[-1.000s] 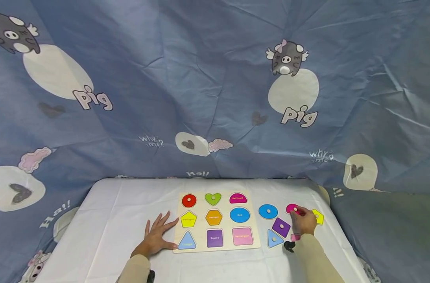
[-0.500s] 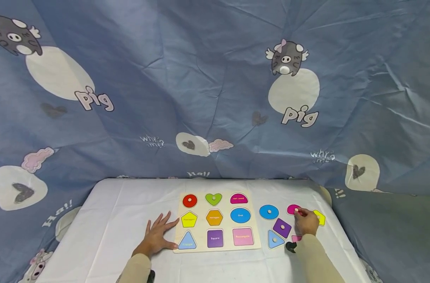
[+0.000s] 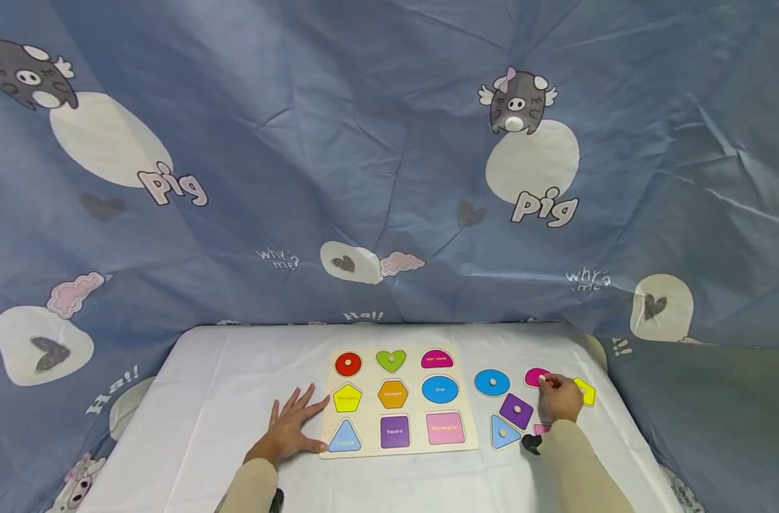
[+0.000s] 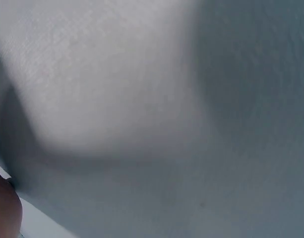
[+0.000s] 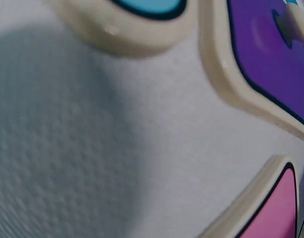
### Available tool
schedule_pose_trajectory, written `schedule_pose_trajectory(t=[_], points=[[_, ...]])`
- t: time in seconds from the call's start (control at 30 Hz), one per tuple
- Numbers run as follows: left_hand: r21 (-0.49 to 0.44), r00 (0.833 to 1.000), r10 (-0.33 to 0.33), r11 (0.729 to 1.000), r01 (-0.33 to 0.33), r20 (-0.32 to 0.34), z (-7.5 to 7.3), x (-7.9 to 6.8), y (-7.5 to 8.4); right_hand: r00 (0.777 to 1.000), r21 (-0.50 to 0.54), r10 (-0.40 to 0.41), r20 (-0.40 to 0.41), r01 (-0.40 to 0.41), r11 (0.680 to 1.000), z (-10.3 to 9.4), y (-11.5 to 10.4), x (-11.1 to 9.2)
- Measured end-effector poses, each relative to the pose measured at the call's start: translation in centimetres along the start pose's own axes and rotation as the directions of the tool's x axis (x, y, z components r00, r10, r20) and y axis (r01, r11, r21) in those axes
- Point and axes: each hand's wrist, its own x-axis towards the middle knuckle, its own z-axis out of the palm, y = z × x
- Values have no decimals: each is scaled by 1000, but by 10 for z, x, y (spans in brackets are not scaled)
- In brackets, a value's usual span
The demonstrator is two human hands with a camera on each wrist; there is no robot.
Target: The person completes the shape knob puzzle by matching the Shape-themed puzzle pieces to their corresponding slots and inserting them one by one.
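A wooden shape puzzle board (image 3: 418,449) lies on the white-covered table in the head view, with printed recesses; a red circle (image 3: 348,365) and a green heart (image 3: 391,360) with knobs sit in its far row. My left hand (image 3: 293,429) rests with fingers spread at the board's left edge, thumb by the blue triangle recess. To the right of the board, my right hand (image 3: 561,399) pinches the knob of a magenta half-round piece (image 3: 534,376). The right wrist view shows a purple square piece (image 5: 271,54) and part of a pink piece (image 5: 275,210) on the cloth.
A blue oval piece (image 3: 492,382) and a light blue triangle piece (image 3: 504,432) lie between board and right hand. Just beyond that hand is a yellow pentagon piece (image 3: 584,392). A blue patterned curtain (image 3: 389,178) hangs behind the table.
The head view has shifted slightly, so everything sits a little further right. Both hands keep nearly the same place, the right one still at the magenta half-round piece.
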Motion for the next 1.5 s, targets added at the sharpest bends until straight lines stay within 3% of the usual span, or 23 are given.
schedule_pose_trajectory(t=[0.3, 0.53, 0.8, 1.13, 1.5], points=[[-6, 1000, -6, 1000, 6, 22, -2, -1, 0, 1000, 32, 12, -17, -11, 999, 0, -3, -2], [-16, 1000, -12, 1000, 11, -8, -1, -1, -2, 999, 67, 22, 34, -24, 997, 7, -13, -4], [17, 1000, -19, 1000, 20, -2, -3, -4, 1, 996, 8, 20, 89, -21, 1000, 20, -24, -7], [73, 1000, -8, 997, 10, -24, -3, -2, 3, 980, 38, -130, 148, 126, 991, 36, -48, -10], [152, 1000, -6, 988, 10, -27, -5, -4, 13, 959, 94, -234, 159, 221, 971, 57, -66, -16]])
